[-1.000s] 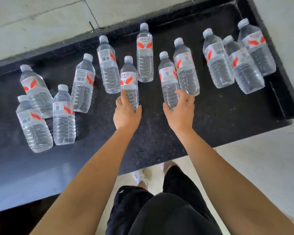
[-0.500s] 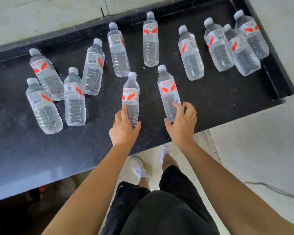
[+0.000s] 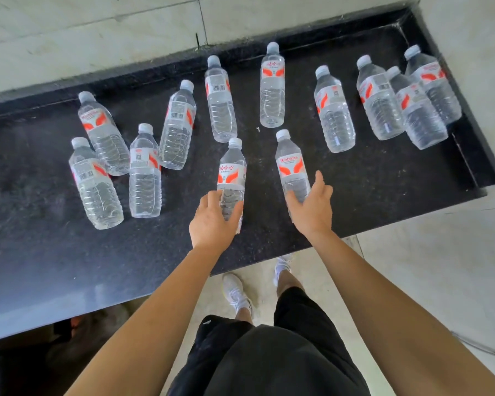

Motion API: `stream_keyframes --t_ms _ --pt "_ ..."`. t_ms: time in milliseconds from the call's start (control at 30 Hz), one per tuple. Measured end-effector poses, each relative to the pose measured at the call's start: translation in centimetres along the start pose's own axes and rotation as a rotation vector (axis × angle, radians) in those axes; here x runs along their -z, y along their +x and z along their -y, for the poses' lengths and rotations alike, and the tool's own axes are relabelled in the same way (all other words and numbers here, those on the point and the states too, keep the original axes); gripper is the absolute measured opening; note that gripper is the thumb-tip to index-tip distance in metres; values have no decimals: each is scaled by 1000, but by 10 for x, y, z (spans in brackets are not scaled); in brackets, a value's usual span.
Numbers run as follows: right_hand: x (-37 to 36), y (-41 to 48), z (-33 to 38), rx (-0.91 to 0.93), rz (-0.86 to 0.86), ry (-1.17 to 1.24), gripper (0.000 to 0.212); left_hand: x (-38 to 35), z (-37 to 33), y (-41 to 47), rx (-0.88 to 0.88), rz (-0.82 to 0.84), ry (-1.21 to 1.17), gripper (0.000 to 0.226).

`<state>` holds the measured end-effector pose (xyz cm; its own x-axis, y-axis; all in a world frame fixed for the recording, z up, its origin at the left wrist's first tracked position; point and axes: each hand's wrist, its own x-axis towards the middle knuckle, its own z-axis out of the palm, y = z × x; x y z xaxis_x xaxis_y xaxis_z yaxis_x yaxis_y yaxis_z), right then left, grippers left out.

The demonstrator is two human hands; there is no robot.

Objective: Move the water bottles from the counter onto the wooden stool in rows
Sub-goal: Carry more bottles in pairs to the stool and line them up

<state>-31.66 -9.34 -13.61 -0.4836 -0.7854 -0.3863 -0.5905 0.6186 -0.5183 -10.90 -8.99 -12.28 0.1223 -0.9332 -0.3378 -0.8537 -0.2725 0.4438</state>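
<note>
Clear plastic water bottles with white caps and red-and-white labels stand scattered on the black speckled stone counter; two of them, close together a second ago in the cluster further back, now sit apart from it near the front edge, drawn toward the person; the left hand wraps the lower body of the left front bottle, fingers closed around it; the right hand cups the base of the right front bottle, thumb raised and the grip looser, so whether it is fully closed I cannot tell; this pair looks ready to be lifted away, which I judge the start of a carry; ten other bottles remain on the counter, four at the left, three in the middle, three packed at the right corner; the wooden stool is not in view, so nothing shows as placed; every bottle appears full and capped.
</note>
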Motion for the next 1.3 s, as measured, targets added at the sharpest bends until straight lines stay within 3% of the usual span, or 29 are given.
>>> stream_keyframes --t_ms 133,267,467,633,767,833,933,1100,1300 --pt "2 15 2 38 52 18 73 6 -10 27 104 66 -159 55" --pt "-7 22 16 95 135 -24 76 9 -24 54 211 127 -315 74" --pt "-32 16 30 278 91 -147 64 4 -25 55 190 67 -220 70" --pt "-24 26 32 272 58 -144 48 9 -15 52 243 6 -222 69" --pt "-23 26 34 187 90 -81 58 16 -13 52 249 23 -194 68" --pt "-26 25 39 105 95 -8 79 17 -13 52 253 30 -197 69" --pt "-27 29 43 -48 239 -56 111 17 -12 50 261 28 -203 70" --pt "-29 29 30 -127 317 -118 95 18 -6 48 320 58 -273 71" --pt "-21 -5 9 -229 183 89 89 22 0 38 360 173 -347 70"
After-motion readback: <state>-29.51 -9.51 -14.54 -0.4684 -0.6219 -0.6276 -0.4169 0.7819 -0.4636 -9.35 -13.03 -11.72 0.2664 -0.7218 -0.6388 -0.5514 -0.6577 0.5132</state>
